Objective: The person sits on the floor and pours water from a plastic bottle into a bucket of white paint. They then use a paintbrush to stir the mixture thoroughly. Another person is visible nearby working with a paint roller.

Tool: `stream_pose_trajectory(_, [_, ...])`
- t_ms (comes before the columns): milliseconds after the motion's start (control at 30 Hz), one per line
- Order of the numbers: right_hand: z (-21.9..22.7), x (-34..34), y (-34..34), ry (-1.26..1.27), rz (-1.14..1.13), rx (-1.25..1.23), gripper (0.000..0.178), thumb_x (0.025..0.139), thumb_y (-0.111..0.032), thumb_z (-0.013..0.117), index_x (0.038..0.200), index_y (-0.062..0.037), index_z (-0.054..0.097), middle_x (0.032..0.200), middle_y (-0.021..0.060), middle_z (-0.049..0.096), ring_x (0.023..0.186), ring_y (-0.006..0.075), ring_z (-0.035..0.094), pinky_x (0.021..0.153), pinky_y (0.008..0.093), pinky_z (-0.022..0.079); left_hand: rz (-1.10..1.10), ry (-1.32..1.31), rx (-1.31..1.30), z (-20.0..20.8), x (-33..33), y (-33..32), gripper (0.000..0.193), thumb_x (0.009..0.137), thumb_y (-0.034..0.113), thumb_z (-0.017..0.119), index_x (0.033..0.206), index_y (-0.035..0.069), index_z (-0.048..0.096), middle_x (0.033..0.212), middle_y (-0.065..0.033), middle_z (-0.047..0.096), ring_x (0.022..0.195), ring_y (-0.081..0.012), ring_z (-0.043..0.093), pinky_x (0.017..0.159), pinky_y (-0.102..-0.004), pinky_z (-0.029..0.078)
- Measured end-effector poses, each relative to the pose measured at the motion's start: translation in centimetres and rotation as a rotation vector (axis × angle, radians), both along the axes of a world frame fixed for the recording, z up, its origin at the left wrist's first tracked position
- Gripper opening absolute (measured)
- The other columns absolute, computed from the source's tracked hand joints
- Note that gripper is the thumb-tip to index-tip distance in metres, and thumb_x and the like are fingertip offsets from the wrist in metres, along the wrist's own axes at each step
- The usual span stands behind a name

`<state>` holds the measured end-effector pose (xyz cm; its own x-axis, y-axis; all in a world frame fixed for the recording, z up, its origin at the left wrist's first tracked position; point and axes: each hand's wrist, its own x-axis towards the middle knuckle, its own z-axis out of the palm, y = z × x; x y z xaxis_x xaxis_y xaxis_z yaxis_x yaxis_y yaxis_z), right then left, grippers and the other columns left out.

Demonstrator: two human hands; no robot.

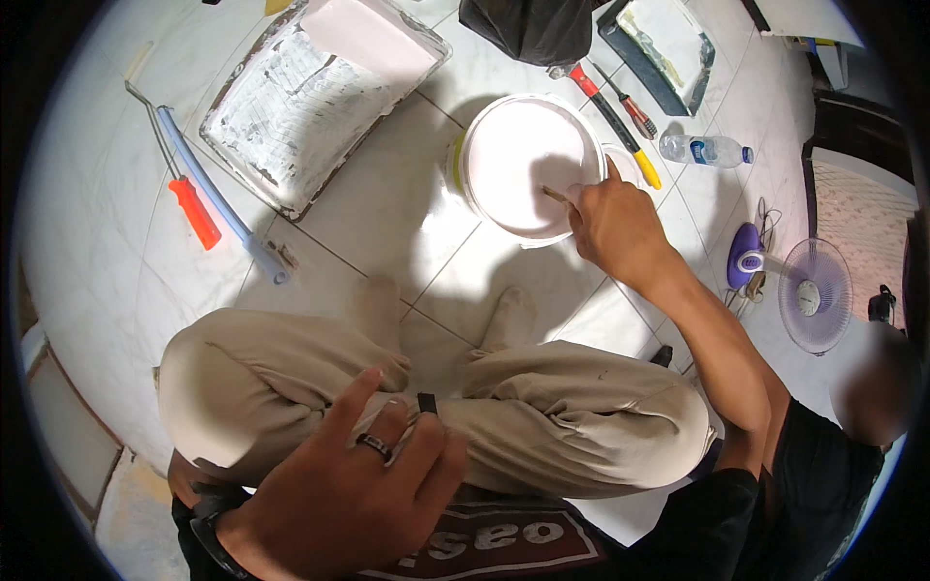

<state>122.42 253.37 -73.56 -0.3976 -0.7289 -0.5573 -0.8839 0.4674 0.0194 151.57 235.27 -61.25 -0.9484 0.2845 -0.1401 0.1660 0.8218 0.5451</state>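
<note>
A round white bucket (533,165) of pale pink paint stands on the floor ahead of me. My right hand (620,223) is at its right rim, closed on a thin stick (555,194) whose end reaches over the paint; I cannot tell how deep it goes. Above my lap, my left hand (358,474) wears a dark ring. Its index finger points forward and the other fingers are bent, with a small black piece (427,402) at their tips. A paint tray (320,116) with pink paint at its far end lies left of the bucket.
An orange-handled roller frame (199,218) and a blue-grey tube (208,184) lie left. A black bag (528,29), red-and-yellow tool (615,121), smaller tray (664,53), bottle (705,151) and purple fan (814,295) are beyond or right. Another person's black sleeve (823,484) is lower right.
</note>
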Motion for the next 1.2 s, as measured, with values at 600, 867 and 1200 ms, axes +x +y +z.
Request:
stream_pose_trajectory(600, [-0.5, 0.6, -1.4, 0.14, 0.048, -0.337, 0.01, 0.085, -0.006, 0.068, 0.093, -0.0016, 0.073, 0.082, 0.0188, 0.075, 0.077, 0.0358, 0.076, 0.068, 0.0467, 0.061, -0.058, -0.055, -0.024, -0.9, 1.3, 1.6, 0.035, 0.093, 0.021, 0.066, 0.123, 0.002, 0.069, 0.111, -0.0131, 0.071, 0.107, -0.0287, 0.07, 0.114, -0.0534, 0.046])
stream_pose_trajectory(867, [1.0, 1.1, -0.7, 0.142, 0.028, -0.004, 0.014, 0.086, -0.003, 0.068, 0.089, -0.01, 0.08, 0.092, 0.0126, 0.078, 0.089, 0.0293, 0.078, 0.075, 0.0408, 0.061, -0.036, -0.069, -0.091, -1.2, 1.2, 1.4, 0.029, 0.09, 0.021, 0.071, 0.117, 0.011, 0.072, 0.109, -0.0041, 0.07, 0.102, -0.0219, 0.07, 0.11, -0.0535, 0.049])
stream_pose_trajectory(1200, [-0.4, -0.5, -2.9, 0.203, 0.166, -0.261, 0.01, 0.087, -0.007, 0.066, 0.089, -0.0047, 0.075, 0.083, 0.0162, 0.074, 0.079, 0.0326, 0.076, 0.072, 0.0436, 0.06, -0.004, -0.024, -0.079, -0.3, 2.4, 1.6, 0.03, 0.093, 0.026, 0.07, 0.12, 0.012, 0.072, 0.108, -0.0052, 0.069, 0.103, -0.024, 0.069, 0.11, -0.0518, 0.05])
